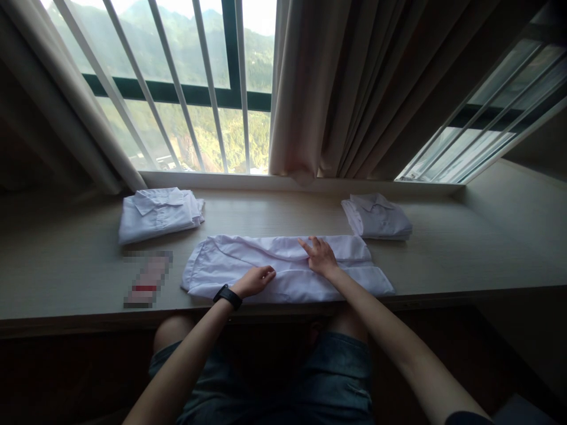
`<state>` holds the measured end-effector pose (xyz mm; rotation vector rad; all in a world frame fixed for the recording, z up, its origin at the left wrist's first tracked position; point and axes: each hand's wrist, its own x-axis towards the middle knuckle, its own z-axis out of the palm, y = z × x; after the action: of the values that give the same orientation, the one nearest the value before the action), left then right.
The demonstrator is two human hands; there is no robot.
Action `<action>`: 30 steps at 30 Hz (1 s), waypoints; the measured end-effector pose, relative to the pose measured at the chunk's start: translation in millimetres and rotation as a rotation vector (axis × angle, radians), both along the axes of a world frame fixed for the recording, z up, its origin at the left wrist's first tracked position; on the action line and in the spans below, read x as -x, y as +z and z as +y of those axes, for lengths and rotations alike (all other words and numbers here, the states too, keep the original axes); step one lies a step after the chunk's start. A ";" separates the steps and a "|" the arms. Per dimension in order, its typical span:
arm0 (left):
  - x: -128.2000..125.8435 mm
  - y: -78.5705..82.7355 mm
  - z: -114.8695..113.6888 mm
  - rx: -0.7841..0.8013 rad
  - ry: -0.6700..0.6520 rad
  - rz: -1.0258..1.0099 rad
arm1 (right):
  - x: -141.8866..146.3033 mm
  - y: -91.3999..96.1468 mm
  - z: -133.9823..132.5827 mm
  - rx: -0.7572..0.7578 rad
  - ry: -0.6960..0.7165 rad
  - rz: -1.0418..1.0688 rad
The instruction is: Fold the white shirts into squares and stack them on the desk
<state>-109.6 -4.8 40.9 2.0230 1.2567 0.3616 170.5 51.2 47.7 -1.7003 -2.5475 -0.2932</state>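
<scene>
A white shirt (287, 283) lies lengthwise along the front of the sill-like table, its sides folded in toward a long middle line. My left hand (254, 280), with a black watch on the wrist, is closed at that line, the fingertips pinching the cloth near the shirt's middle. Resting on the far half of the shirt is my right hand (322, 258), its fingers apart and the index finger stretched to the left. No collar shows on this shirt.
One stack of folded white shirts (162, 215) sits at the back left, and another folded stack (376, 216) at the back right. A blurred-out flat pinkish item (148, 280) lies left of the shirt. Behind the table (460, 254) are curtains (305, 88) and barred windows.
</scene>
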 end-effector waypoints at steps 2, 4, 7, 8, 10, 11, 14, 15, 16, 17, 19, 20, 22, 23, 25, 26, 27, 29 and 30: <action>-0.8 -6.6 -4.7 -0.044 -0.006 0.006 | 5.1 8.6 10.9 0.020 0.018 0.000; -1.8 -12.3 -10.3 -0.128 -0.017 0.027 | 7.6 19.3 22.5 0.067 -0.040 0.036; -3.8 -17.6 -16.8 -0.214 0.016 0.077 | 5.6 34.7 34.9 0.099 -0.159 0.109; -4.7 -18.2 -18.0 -0.231 0.029 0.093 | 3.7 38.6 36.6 0.093 -0.171 0.122; -6.5 -17.5 -18.8 -0.291 0.044 0.119 | -1.3 43.3 36.8 0.072 -0.157 0.132; -7.4 -16.5 -18.4 -0.338 0.056 0.134 | -4.1 44.4 35.8 0.066 -0.147 0.130; -9.1 -13.1 -14.6 -0.499 0.149 0.192 | -13.4 45.2 34.2 0.068 -0.128 0.116; -9.2 -12.8 -12.6 -0.529 0.176 0.212 | -16.5 45.6 35.1 0.068 -0.125 0.113; -9.0 -13.3 -10.2 -0.537 0.186 0.231 | -19.5 46.3 36.6 0.067 -0.122 0.114; -8.6 -14.6 -7.7 -0.521 0.180 0.248 | -22.3 47.3 38.7 0.066 -0.118 0.116; -7.2 -19.2 -2.7 -0.450 0.142 0.280 | -26.5 49.0 42.6 0.061 -0.101 0.122; -6.6 -22.1 -0.5 -0.413 0.130 0.292 | -27.9 49.1 43.5 0.057 -0.088 0.122; -5.8 -27.2 3.7 -0.367 0.129 0.293 | -28.9 46.7 41.7 0.046 -0.049 0.114; -5.8 -28.6 5.8 -0.363 0.139 0.277 | -28.9 43.9 38.9 0.039 -0.023 0.107; -6.5 -27.6 11.3 -0.391 0.196 0.222 | -28.6 35.8 30.7 0.023 0.033 0.094; -7.0 -25.1 15.2 -0.424 0.256 0.196 | -28.7 31.3 26.1 0.016 0.060 0.092; -7.4 -21.3 20.0 -0.462 0.329 0.181 | -29.1 26.9 21.8 0.011 0.084 0.094; -7.0 -11.0 32.5 -0.525 0.456 0.209 | -30.9 19.5 14.5 -0.001 0.121 0.112; -6.1 -5.3 39.8 -0.533 0.482 0.253 | -32.1 16.6 11.7 -0.008 0.139 0.123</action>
<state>-103.5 35.1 35.7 2.2237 1.9791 0.7502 202.6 62.9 64.3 -1.4806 -2.5542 -0.1843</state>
